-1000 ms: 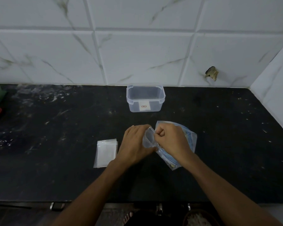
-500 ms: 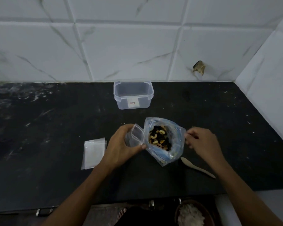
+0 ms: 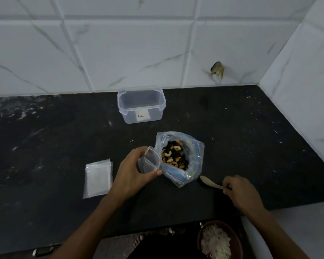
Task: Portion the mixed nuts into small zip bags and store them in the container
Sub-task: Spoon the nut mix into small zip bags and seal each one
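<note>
The right hand (image 3: 240, 193) pinches the handle end of one wooden spoon (image 3: 211, 183), which lies low on the table (image 3: 251, 137) with its long axis running left to right and its bowl pointing left toward the large bag of mixed nuts (image 3: 180, 157). That bag stands open-mouthed just left and slightly far of the spoon bowl, so the coming scoop presumably travels leftward and up over the bag's near rim. The left hand (image 3: 133, 172) curls its grip round one small zip bag (image 3: 151, 161), mouth held spread and touching the large bag's left side; this hand is nearer the nuts, the right nearer the spoon. One stack of spare small bags (image 3: 97, 178) lies flat at the left, its number not countable. One clear container (image 3: 141, 107), lidless and with no bags inside, stands far of the nuts, well apart from both hands. No filled portion is visible yet.
</note>
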{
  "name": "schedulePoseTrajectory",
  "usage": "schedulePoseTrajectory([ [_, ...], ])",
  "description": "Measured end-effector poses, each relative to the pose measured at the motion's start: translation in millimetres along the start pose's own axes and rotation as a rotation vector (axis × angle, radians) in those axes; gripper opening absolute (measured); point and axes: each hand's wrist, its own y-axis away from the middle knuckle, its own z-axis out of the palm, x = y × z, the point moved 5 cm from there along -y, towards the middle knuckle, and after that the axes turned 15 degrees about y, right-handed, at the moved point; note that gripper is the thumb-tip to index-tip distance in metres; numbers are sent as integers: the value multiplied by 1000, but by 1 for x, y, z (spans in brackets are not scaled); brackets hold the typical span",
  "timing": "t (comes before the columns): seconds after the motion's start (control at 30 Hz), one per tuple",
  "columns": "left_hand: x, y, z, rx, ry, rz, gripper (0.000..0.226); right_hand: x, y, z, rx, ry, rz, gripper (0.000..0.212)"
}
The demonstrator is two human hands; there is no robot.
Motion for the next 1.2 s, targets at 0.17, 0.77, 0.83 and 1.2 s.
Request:
schedulePoseTrajectory([
  [0.17, -4, -1, 2, 0, -10, 8, 65, 4, 3, -2, -41, -90, 7, 25],
  [0.77, -7, -3, 11, -65, 5, 3, 66, -53, -15, -149, 320, -386, -78, 9],
  [0.83, -11, -2, 14, -86, -2, -16, 68, -72, -30, -139, 333, -298, -110, 9],
  [1.2, -21, -1, 36, -169, 34, -11, 79, -88, -66, -98, 285, -155, -92, 16],
])
